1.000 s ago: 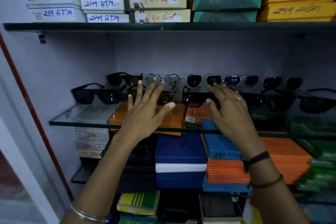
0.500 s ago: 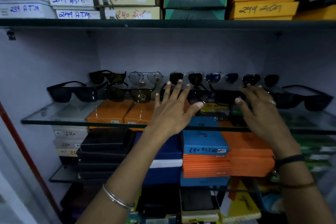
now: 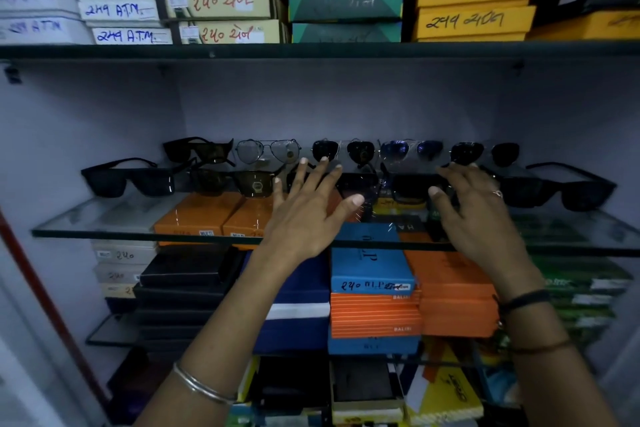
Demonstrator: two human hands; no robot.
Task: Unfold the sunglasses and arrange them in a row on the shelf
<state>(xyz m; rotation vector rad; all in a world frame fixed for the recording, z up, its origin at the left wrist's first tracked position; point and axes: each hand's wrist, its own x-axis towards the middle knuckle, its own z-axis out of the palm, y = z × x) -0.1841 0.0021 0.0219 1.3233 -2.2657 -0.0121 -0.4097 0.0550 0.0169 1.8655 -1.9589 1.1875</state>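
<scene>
Unfolded sunglasses stand in two rows on a glass shelf (image 3: 104, 224). The back row holds a black pair (image 3: 197, 149), a clear aviator pair (image 3: 268, 151), dark aviators (image 3: 343, 151), a blue-lens pair (image 3: 410, 149) and another dark pair (image 3: 485, 152). The front row runs from a black pair (image 3: 128, 178) at the left through a brown-lens pair (image 3: 239, 182) to a black pair (image 3: 571, 189) at the right. My left hand (image 3: 308, 215) hovers flat with spread fingers over the middle front pairs. My right hand (image 3: 474, 208) arches over a black pair (image 3: 412, 187), fingertips near the back row.
Labelled boxes (image 3: 221, 2) are stacked on the upper shelf (image 3: 311, 50). Under the glass lie orange boxes (image 3: 194, 215), a blue box (image 3: 370, 260) and black cases (image 3: 183, 270). A red strip (image 3: 45, 295) edges the cabinet on the left.
The view and both hands have shifted to the right along the shelf, from the left-middle pairs to the middle and right pairs. Both hands stay spread and hold nothing.
</scene>
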